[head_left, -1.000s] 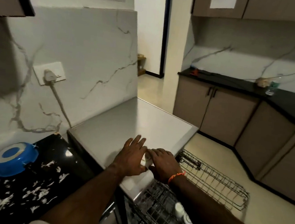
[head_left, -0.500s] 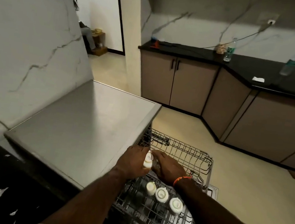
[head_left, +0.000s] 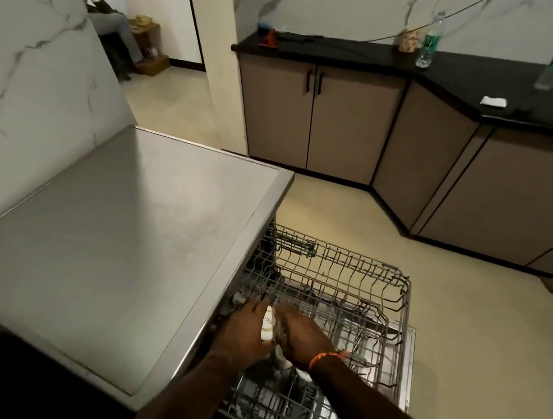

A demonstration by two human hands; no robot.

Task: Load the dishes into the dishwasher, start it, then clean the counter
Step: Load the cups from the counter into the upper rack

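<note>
Both hands meet over the pulled-out wire rack (head_left: pixel 338 285) of the open dishwasher, holding a small white cup (head_left: pixel 268 324) between them. The left hand (head_left: pixel 247 331) has its fingers curled round the cup's left side, and the right hand (head_left: pixel 301 338), with an orange band at the wrist, closes its fingers round the other side; the hands are blurred, so the exact grip is hard to make out. The cup sits above the near left part of the rack, just beside the steel top of the dishwasher (head_left: pixel 119 243). Directly below the hands, other pale round cups (head_left: pixel 285 362) stand in the rack, partly hidden. Across the floor, a black bench (head_left: pixel 456 74) carries two plastic bottles (head_left: pixel 428 44), a patterned cup (head_left: pixel 410 40) and a folded white cloth (head_left: pixel 493 101).
</note>
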